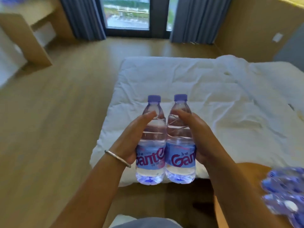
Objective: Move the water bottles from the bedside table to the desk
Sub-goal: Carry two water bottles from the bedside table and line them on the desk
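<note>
Two water bottles carried upright, side by side, at frame centre.

Left hand (131, 139) grips the left bottle (151, 145), right hand (199, 139) the right bottle (180, 142), fingers wrapped round each; bottles touching, over the bed (213, 89). More bottles (284, 195) blur at lower right on the table (250, 171).

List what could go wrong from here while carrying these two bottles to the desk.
1. The left hand and right hand each grip one bottle, left bottle and right bottle, pressed side by side; if they knock apart, one may slip.
2. The bed lies straight ahead and the desk is far left, so a shin could bump the bed in turning.
</note>
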